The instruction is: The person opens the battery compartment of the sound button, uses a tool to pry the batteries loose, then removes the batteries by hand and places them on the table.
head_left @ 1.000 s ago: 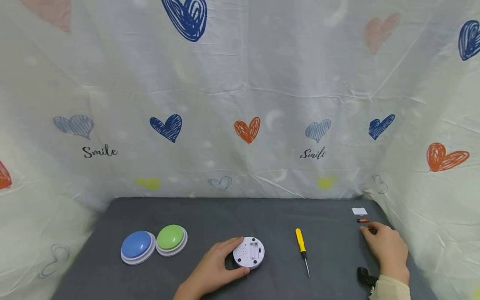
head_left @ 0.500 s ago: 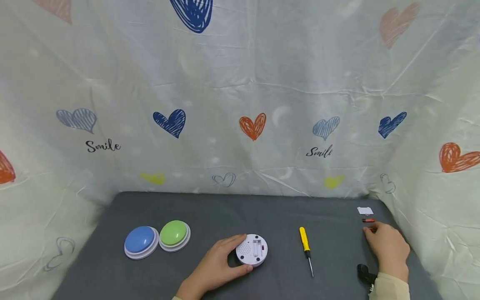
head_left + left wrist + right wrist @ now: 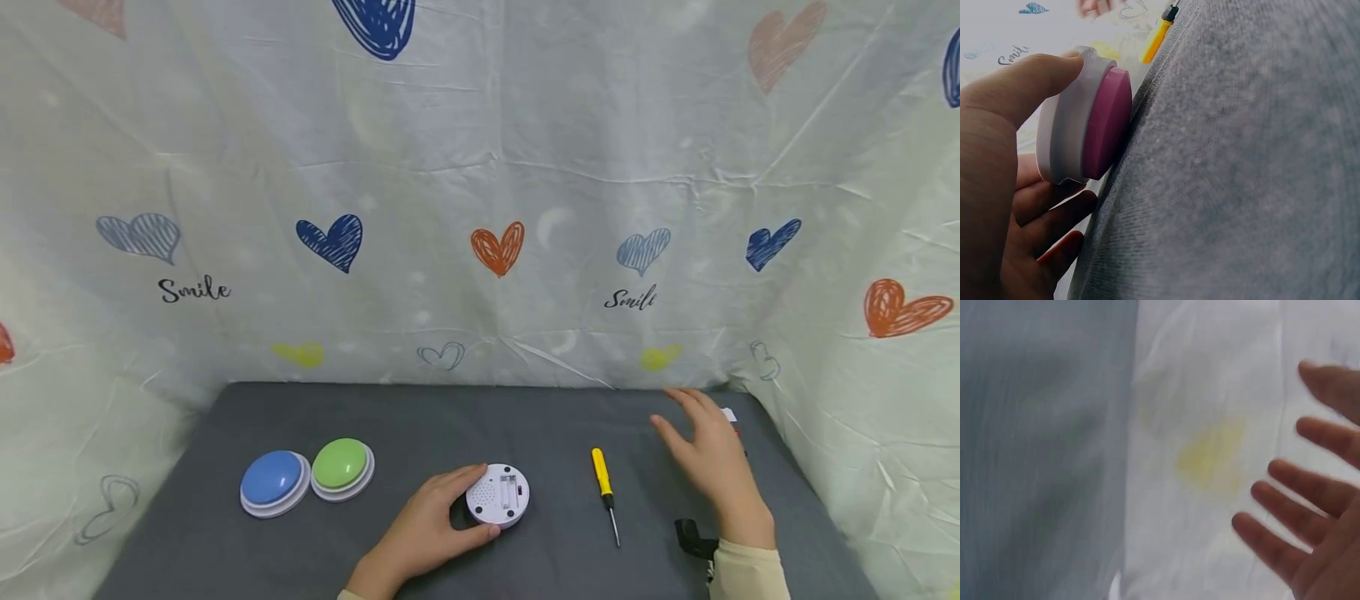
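While the left hand (image 3: 427,529) pinches the upturned button (image 3: 489,502) by its rim (image 3: 1067,134), left of the screwdriver (image 3: 607,498), the right hand (image 3: 716,467) hangs spread and empty to the screwdriver's right. I'd guess light, stiff, slightly slick plastic, best held by that rim, clear of the battery slot (image 3: 509,492).

The right hand (image 3: 708,458) is leaving the spot just beside the small red battery (image 3: 737,432) and is moving left and farther forward, nearer to the yellow screwdriver (image 3: 600,473). Its fingers (image 3: 1266,544), bunched together a moment ago, are now spreading straight and apart. The hand is partly hiding the battery and the white card (image 3: 729,414), both fully showing earlier, while the sleeve (image 3: 750,573) and the black wrist camera (image 3: 693,540) are shifting left with it.
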A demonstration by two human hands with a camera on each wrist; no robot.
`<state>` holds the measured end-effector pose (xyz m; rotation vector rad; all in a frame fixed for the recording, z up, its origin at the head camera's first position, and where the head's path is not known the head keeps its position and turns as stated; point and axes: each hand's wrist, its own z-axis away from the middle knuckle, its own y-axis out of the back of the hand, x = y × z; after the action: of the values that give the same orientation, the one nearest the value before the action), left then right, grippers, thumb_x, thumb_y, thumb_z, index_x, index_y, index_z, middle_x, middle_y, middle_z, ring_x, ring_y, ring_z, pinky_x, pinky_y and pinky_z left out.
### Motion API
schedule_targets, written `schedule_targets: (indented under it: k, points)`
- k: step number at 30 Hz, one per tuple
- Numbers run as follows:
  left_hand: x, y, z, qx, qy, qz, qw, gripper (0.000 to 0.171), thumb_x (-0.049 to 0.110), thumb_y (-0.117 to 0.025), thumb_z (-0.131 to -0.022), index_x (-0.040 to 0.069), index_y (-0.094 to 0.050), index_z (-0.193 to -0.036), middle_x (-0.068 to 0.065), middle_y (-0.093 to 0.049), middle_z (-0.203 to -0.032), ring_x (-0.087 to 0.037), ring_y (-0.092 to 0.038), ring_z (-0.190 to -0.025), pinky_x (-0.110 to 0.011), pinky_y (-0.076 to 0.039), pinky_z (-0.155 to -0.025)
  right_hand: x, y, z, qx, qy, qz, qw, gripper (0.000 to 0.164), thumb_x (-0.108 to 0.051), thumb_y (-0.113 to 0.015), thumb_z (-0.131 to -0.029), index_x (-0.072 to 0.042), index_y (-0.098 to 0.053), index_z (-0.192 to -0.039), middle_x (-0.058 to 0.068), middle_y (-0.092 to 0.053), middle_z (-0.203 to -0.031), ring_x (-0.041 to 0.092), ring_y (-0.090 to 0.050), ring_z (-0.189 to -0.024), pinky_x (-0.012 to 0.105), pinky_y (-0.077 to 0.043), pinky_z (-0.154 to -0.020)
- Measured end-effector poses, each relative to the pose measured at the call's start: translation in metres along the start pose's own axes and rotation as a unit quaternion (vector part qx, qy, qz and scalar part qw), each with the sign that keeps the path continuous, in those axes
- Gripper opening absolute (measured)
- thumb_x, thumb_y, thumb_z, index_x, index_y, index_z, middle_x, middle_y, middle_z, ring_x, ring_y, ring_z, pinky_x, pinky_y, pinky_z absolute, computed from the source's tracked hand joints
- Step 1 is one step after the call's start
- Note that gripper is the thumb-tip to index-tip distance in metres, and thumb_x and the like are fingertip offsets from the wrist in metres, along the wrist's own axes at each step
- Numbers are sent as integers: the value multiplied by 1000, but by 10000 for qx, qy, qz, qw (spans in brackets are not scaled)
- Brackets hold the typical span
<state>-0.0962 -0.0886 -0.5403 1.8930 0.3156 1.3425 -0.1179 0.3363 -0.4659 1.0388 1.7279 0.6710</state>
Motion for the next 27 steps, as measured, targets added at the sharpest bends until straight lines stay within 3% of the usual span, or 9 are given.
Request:
schedule_targets:
  k: [4,9,13,20,27]
  points:
    - [1,0,-1,-17,0,-14,10000,84,72,-80,-89,23,-63,-156,3,-63,-154,-28,-60,-139,-57,-49,-113,-36,-18,-4,-179,953,-598,9935,61,-27,-85,-99,-7,-62,-152,17,-58,-154,42,-53,-142,66,-45,-112]
    - [1,-2,-1,17,-12,-20,10000,84,71,-80,-89,22,-63,-156,2,-64,-154,-30,-61,-138,-58,-50,-112,-76,-41,3,-755,1431,-955,9822,70,-39,-85,-98,-15,-57,-159,10,-52,-162,33,-50,-149,61,-46,-115]
    - [0,-2,-2,-11,-4,13,10000,86,73,-79,-89,21,-63,-156,0,-64,-153,-32,-61,-137,-60,-50,-110,-96,-57,9,-1224,1779,-1091,9703,73,-48,-81,-99,-19,-55,-161,4,-51,-163,27,-49,-150,56,-47,-117]
    - [0,-1,-4,-103,7,104,9999,86,74,-78,-90,22,-62,-157,-1,-64,-154,-33,-61,-138,-61,-50,-110,-113,-74,18,-2092,2055,-1127,9494,79,-58,-79,-98,-21,-53,-162,4,-51,-164,21,-51,-149,52,-50,-115]
    - [0,0,-2,-112,27,143,9998,87,74,-78,-90,21,-61,-157,0,-63,-155,-33,-60,-139,-61,-50,-111,-120,-84,22,-2734,2095,-1163,9316,78,-52,-86,-94,-19,-58,-159,9,-48,-167,26,-51,-150,52,-49,-116]
